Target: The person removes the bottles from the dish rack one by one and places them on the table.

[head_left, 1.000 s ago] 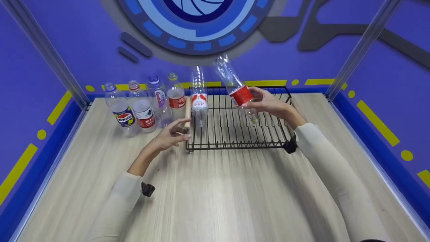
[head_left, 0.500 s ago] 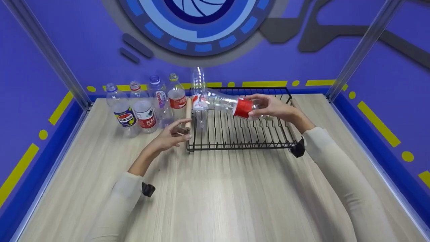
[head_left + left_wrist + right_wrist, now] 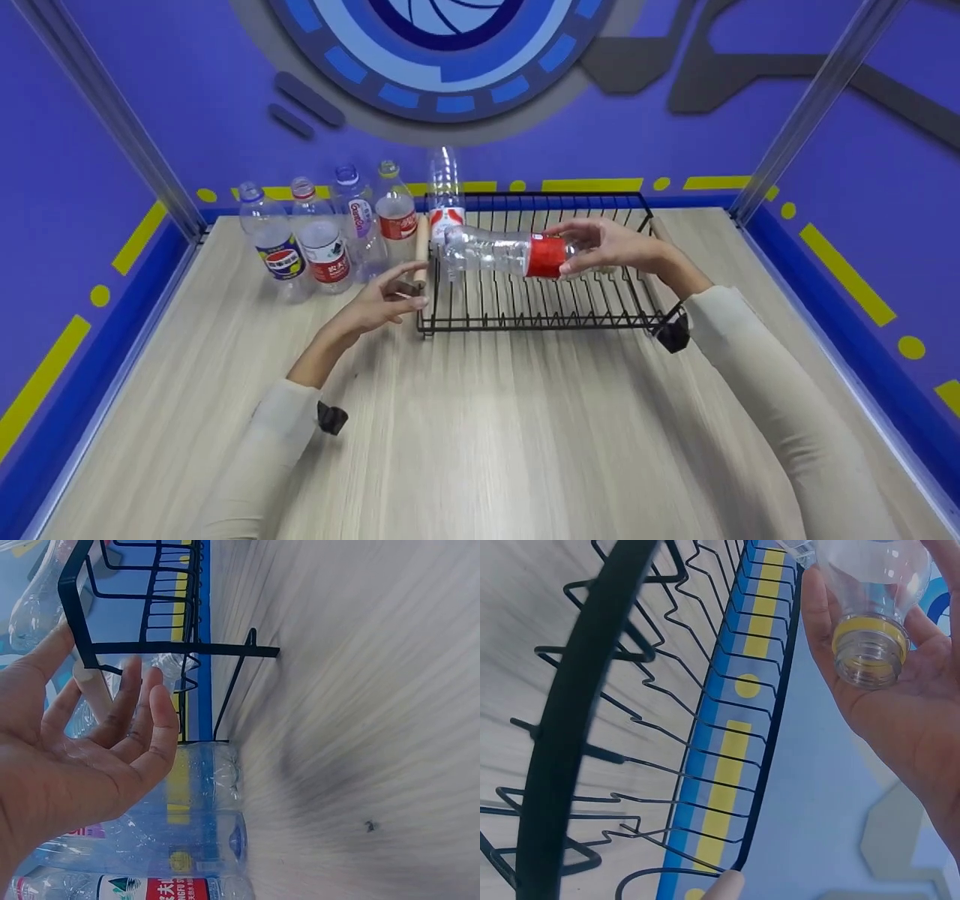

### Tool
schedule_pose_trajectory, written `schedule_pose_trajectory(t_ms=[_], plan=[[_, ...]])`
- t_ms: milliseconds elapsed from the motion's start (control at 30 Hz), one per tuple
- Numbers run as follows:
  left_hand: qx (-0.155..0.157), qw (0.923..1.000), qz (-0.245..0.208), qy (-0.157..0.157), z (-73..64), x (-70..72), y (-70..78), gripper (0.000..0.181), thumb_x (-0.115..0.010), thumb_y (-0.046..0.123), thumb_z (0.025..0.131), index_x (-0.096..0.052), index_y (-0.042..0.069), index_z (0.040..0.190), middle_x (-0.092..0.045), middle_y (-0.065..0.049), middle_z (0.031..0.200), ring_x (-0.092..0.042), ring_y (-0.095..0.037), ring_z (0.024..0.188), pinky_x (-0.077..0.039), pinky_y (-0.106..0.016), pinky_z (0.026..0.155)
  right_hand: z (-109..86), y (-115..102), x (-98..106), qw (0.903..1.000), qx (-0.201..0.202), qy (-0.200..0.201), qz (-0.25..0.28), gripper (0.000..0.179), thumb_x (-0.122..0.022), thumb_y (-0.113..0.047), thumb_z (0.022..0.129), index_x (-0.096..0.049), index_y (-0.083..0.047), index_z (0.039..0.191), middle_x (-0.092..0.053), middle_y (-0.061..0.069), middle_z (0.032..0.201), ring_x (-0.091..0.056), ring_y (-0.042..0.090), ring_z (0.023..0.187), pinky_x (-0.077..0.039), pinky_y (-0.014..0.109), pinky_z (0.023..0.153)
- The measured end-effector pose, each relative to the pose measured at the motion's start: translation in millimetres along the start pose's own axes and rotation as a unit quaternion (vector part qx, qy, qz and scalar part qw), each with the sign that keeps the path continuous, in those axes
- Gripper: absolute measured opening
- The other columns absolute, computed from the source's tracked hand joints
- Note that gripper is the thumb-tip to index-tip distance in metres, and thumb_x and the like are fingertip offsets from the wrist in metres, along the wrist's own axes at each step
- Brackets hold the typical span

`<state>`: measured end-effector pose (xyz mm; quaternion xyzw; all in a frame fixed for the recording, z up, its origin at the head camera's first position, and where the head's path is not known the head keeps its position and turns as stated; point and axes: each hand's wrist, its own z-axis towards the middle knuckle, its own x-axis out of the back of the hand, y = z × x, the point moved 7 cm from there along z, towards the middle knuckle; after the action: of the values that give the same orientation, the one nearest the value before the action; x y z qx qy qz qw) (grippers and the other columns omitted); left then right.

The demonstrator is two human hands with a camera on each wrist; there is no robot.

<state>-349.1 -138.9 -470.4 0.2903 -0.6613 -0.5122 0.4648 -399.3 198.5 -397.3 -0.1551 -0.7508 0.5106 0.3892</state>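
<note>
My right hand grips a clear plastic bottle with a red label near its shoulder. The bottle lies level above the black wire dish rack, base to the left. Its uncapped mouth with a yellow ring shows in the right wrist view. Another bottle with a red and white label stands neck down in the rack's left end, partly hidden by the held bottle. At the rack's front left corner, my left hand touches the frame with loosely bent fingers, beside the wooden handle.
Several uncapped bottles stand upright left of the rack, among them one with a blue label and one with a purple label. Behind the rack rises a blue wall. Pale wood tabletop lies in front.
The bottle in my right hand has tipped from steeply slanted, base up, to level, its base swinging left and down. My left hand stays at the rack corner.
</note>
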Motion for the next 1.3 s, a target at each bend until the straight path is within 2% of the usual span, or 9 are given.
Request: schedule_pose_trajectory(t_ms=[367,533,633,700,767,867,967,1133,1300], plan=[[0.016,0.9976,0.068,-0.005,-3.1,11.5,20.1,0.061,-0.067,0.025,0.1,-0.043,0.012,0.155,-0.064,-0.02,0.125,-0.058,-0.017,0.105,-0.046,-0.03,0.08,-6.2,-6,-4,0.999,0.007,-0.02,-0.04,0.074,-0.083,-0.012,0.084,-0.049,-0.012,0.15,-0.061,0.013,0.139,-0.06,0.024,0.122,-0.053,0.036,0.1],[0.022,0.9946,0.096,0.034,-9.9,27.0,33.9,0.046,-0.06,0.029,0.104,-0.057,0.004,0.142,-0.067,-0.019,0.117,-0.059,-0.014,0.092,-0.05,-0.024,0.076,-11.6,-8,-6,0.998,0.011,-0.026,-0.057,0.073,-0.084,-0.014,0.084,-0.051,-0.015,0.148,-0.062,0.01,0.139,-0.061,0.023,0.122,-0.054,0.034,0.099],[0.025,0.9953,0.082,0.045,-13.4,31.6,45.3,0.043,-0.057,0.034,0.106,-0.061,0.004,0.136,-0.068,-0.014,0.112,-0.062,-0.015,0.087,-0.051,-0.023,0.071,-14.6,-9,-8,0.9974,0.015,-0.028,-0.064,0.073,-0.085,-0.015,0.083,-0.052,-0.016,0.148,-0.062,0.009,0.139,-0.061,0.023,0.122,-0.054,0.033,0.099],[0.024,0.9974,0.063,0.024,-14.7,27.5,53.5,0.046,-0.054,0.037,0.107,-0.058,0.006,0.14,-0.069,-0.014,0.117,-0.067,-0.019,0.092,-0.054,-0.025,0.072,-16.0,-11,-10,0.9973,0.018,-0.032,-0.064,0.073,-0.085,-0.014,0.083,-0.052,-0.016,0.148,-0.062,0.01,0.14,-0.061,0.024,0.122,-0.054,0.033,0.099],[0.024,0.9989,0.037,-0.017,-15.9,17.7,61.2,0.049,-0.051,0.039,0.108,-0.053,0.008,0.145,-0.067,-0.016,0.123,-0.069,-0.025,0.102,-0.058,-0.029,0.078,-16.4,-15,-13,0.9971,0.024,-0.036,-0.062,0.073,-0.085,-0.013,0.083,-0.052,-0.014,0.148,-0.061,0.012,0.14,-0.062,0.024,0.121,-0.055,0.032,0.098],[0.024,0.9965,0.023,-0.077,-18.2,0.2,69.8,0.052,-0.047,0.039,0.109,-0.045,0.01,0.153,-0.063,-0.018,0.131,-0.067,-0.031,0.113,-0.059,-0.035,0.087,-16.5,-21,-19,0.9966,0.033,-0.046,-0.06,0.073,-0.085,-0.012,0.083,-0.052,-0.013,0.148,-0.062,0.013,0.139,-0.063,0.025,0.12,-0.055,0.033,0.099],[0.025,0.993,0.022,-0.113,-20.0,-14.1,73.5,0.052,-0.049,0.038,0.108,-0.044,0.015,0.154,-0.06,-0.017,0.137,-0.066,-0.028,0.113,-0.059,-0.039,0.091,-15.9,-26,-26,0.9952,0.045,-0.06,-0.063,0.073,-0.085,-0.012,0.082,-0.053,-0.013,0.147,-0.062,0.013,0.139,-0.063,0.026,0.12,-0.056,0.034,0.099],[0.019,0.9886,0.019,-0.148,-21.1,-28.4,75.6,0.049,-0.052,0.034,0.107,-0.045,0.018,0.153,-0.052,-0.016,0.15,-0.063,-0.021,0.11,-0.056,-0.038,0.092,-15.0,-32,-36,0.9917,0.068,-0.079,-0.075,0.073,-0.086,-0.01,0.08,-0.054,-0.01,0.145,-0.061,0.013,0.139,-0.063,0.028,0.12,-0.056,0.037,0.1],[0.01,0.9886,0.037,-0.146,-20.4,-37.6,79.7,0.05,-0.059,0.037,0.103,-0.049,0.025,0.15,-0.052,-0.011,0.149,-0.06,-0.024,0.117,-0.051,-0.041,0.1,-14.1,-36,-40,0.9897,0.073,-0.085,-0.089,0.072,-0.087,-0.011,0.079,-0.054,-0.011,0.144,-0.063,0.012,0.139,-0.063,0.029,0.118,-0.056,0.04,0.099]])
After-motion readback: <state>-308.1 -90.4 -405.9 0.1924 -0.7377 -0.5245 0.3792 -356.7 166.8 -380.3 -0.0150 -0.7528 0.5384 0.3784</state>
